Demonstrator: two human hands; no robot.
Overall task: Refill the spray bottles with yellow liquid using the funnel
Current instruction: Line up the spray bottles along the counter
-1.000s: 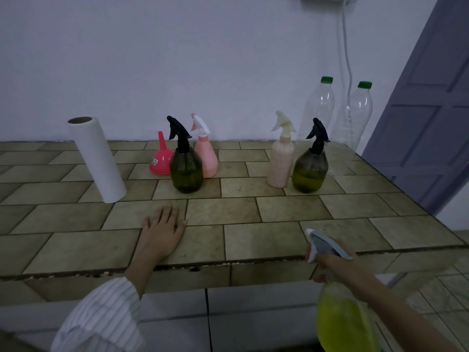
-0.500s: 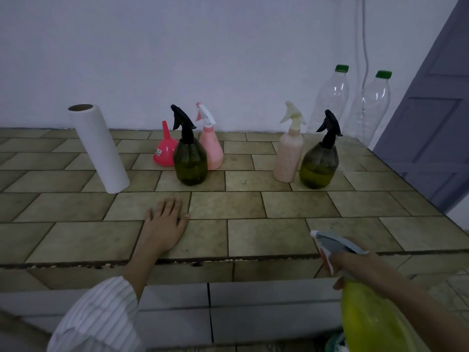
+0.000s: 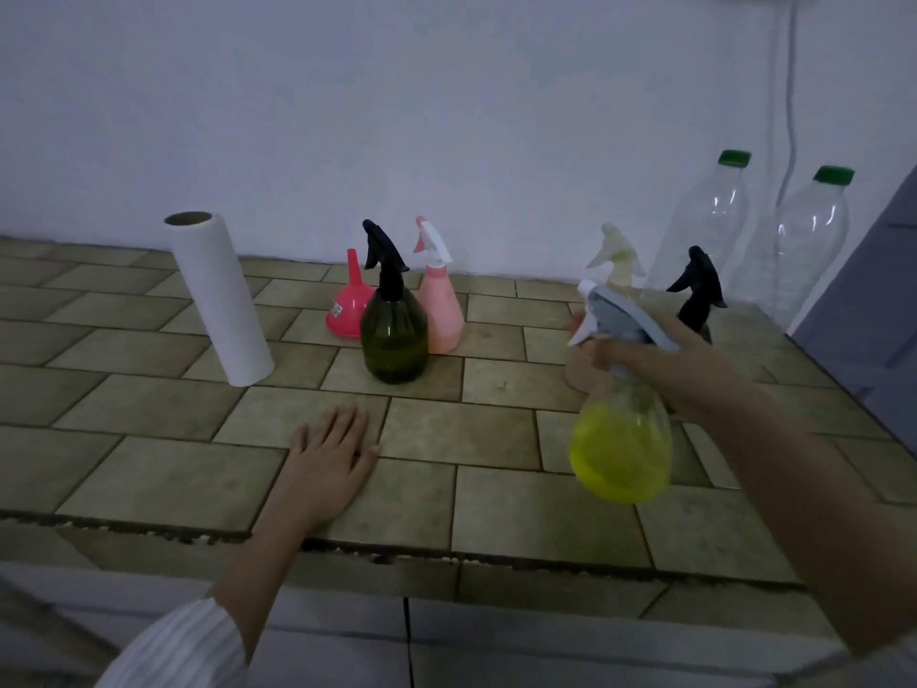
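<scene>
Yellow liquid fills the lower part of a clear spray bottle [image 3: 620, 439] with a grey-and-white trigger head, held in the air above the right side of the desk [image 3: 173, 479], not touching it. The right hand [image 3: 660, 360] grips this bottle at the neck, fingers curled round it just under the trigger. The left hand [image 3: 330, 459] lies flat near the front edge of the desk, palm down, fingers straight and close together. Toward the back edge stand a dark green spray bottle [image 3: 394, 335], a pink spray bottle [image 3: 439, 305] just beside it, and a red funnel [image 3: 350, 302] mouth-down, behind the green one. A paper roll [image 3: 218, 297] stands left of them. Behind the right hand are a cream spray bottle [image 3: 618, 255] and another dark bottle [image 3: 697, 290], both partly hidden. Two clear bottles with green caps [image 3: 709, 221] stand at the back right corner.
</scene>
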